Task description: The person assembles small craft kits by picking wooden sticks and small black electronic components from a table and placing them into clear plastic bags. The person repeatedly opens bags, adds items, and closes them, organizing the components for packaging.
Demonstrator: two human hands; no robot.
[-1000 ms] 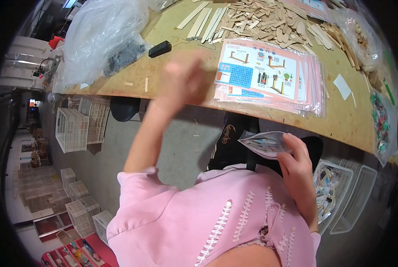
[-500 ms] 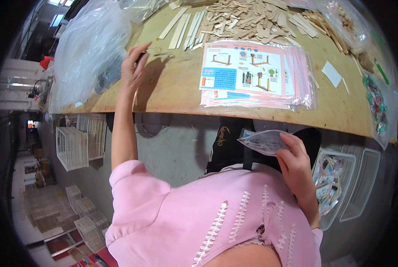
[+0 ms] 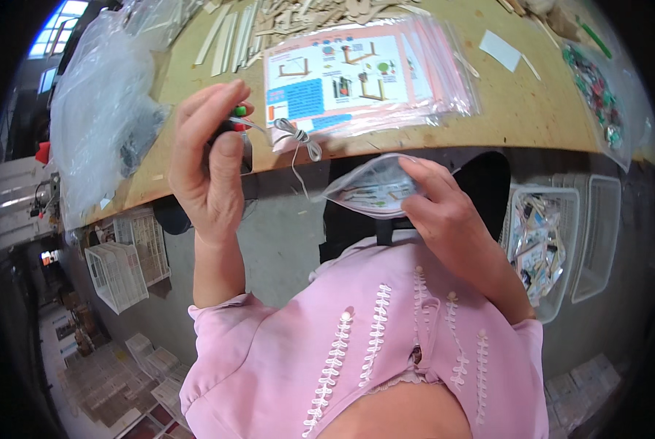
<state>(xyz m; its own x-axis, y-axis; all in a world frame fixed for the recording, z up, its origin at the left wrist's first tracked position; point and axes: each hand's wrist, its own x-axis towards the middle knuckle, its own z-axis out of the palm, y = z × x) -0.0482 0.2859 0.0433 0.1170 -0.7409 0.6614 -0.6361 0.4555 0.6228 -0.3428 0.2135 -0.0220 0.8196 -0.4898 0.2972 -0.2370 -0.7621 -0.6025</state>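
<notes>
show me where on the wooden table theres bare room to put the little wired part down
Bare wood lies on the table right of the stack of instruction bags, short of the bag of coloured bits, apart from a white slip. A smaller patch sits between the clear plastic bag and the wooden sticks. The far edge is crowded.

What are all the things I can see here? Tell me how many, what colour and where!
Small black part with white wires: one, red and green tips, in the left hand.
Clear packet: one, held open below the table edge, in the right hand.
Printed bags: a stack, pink-edged, on the table.
Wooden sticks: many, pale, far side of table.
Big plastic bag: one, clear, table's left end.
Table: one, tan.
Bins: two, clear, on the floor, right.
Left hand: raised.
Right hand: near lap.
</notes>
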